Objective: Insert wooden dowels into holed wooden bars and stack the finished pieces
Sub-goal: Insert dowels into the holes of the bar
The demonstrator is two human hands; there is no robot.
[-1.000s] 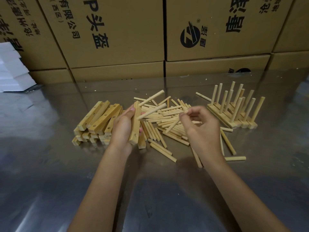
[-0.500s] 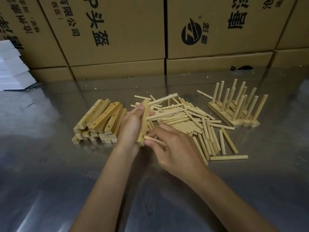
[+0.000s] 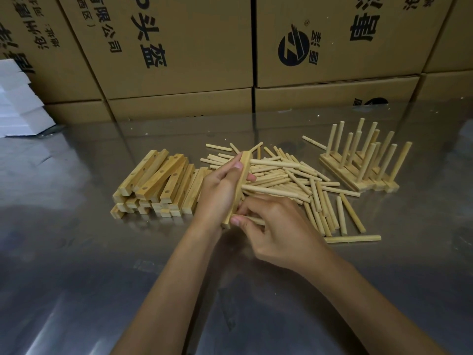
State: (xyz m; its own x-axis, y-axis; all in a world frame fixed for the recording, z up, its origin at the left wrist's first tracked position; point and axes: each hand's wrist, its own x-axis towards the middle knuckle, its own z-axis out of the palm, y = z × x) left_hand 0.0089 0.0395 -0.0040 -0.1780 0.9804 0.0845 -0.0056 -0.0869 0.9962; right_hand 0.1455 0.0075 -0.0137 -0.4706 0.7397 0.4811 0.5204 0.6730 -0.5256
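My left hand [image 3: 220, 193] grips a holed wooden bar [image 3: 242, 175] on edge above the table. Two dowels [image 3: 273, 163] stick out of the bar to the right. My right hand [image 3: 279, 226] pinches a third dowel [image 3: 252, 220] at the bar's near end, touching it. A pile of loose dowels [image 3: 317, 198] lies right of the bar. Plain holed bars [image 3: 156, 180] are stacked on the left. Finished pieces [image 3: 358, 160] with upright dowels stand at the right.
The work lies on a shiny metal table [image 3: 102, 278]. Printed cardboard boxes [image 3: 179, 60] wall off the back edge. White foam blocks [image 3: 18, 103] sit at the far left. One dowel [image 3: 353, 238] lies alone near the pile's front.
My right hand picked a dowel from the pile and brought it left to the bar's near end, where it now stays. The left hand kept holding the bar.
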